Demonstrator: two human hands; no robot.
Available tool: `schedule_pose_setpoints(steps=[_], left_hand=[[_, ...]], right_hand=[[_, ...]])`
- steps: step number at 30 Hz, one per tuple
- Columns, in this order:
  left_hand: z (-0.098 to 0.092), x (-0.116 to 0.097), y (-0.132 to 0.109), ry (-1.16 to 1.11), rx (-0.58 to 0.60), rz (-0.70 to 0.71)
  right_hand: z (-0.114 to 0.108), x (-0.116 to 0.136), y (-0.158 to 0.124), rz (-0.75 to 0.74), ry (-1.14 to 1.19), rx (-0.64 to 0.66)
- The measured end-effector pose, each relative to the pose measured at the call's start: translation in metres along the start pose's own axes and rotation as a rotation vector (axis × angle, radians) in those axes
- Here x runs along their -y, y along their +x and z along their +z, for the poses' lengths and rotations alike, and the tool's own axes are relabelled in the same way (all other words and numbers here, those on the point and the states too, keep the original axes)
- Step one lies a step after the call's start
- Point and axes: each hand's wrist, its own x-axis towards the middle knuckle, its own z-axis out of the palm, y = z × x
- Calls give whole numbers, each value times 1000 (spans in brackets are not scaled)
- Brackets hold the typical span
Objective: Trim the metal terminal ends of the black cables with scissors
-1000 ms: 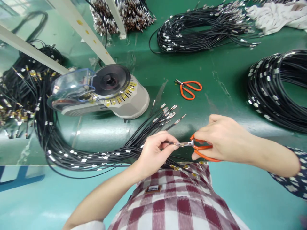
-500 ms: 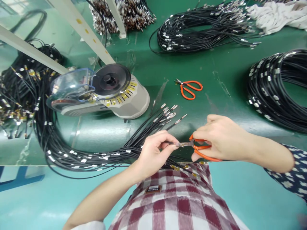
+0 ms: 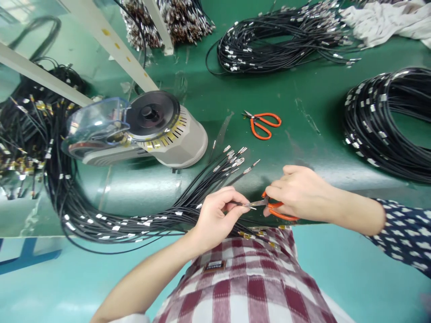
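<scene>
Near the table's front edge my left hand (image 3: 220,213) pinches the end of a thin black cable (image 3: 239,204), whose pale tip sticks out past the fingertips. My right hand (image 3: 296,192) is closed around orange-handled scissors (image 3: 281,211). Their metal blades point left and meet the cable tip by my left fingers; whether they touch it I cannot tell. Beneath and behind my left hand runs a bundle of black cables (image 3: 134,223) with white labels and metal ends. Another pair of orange-handled scissors (image 3: 264,125) lies on the table beyond my hands.
A grey tape dispenser (image 3: 182,139) with yellow strips stands at left centre, beside a white frame post (image 3: 114,45). Coiled black cables (image 3: 256,49) lie at the back, and a large cable coil (image 3: 373,121) sits at right. A white cloth (image 3: 380,24) rests at the back right.
My right hand and the scissors have shifted slightly left, and their handles are closer together. The cable tip now shows beyond my left fingers. The whole view has moved a little.
</scene>
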Motion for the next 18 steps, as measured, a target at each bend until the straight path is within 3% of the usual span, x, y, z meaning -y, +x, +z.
schedule_pose_setpoints(steps=[4,9,11,13,15,18], left_hand=[[0,-3,3,-110,-18,-86],[-6,-9,9,-272,-69,-141],[-11,-10,11,-273,-111,-103],[-17,-11,12,-232,-159,-65],[-25,-14,13,-107,-223,-3],[-36,-20,14,140,-354,129]], right_hand=[[5,3,0,105,128,-123],[5,-10,-5,509,496,-241],[5,-22,-11,654,410,-227],[9,-34,-21,706,189,-191],[18,-45,-33,672,6,-169],[32,-57,-53,618,-67,-250]])
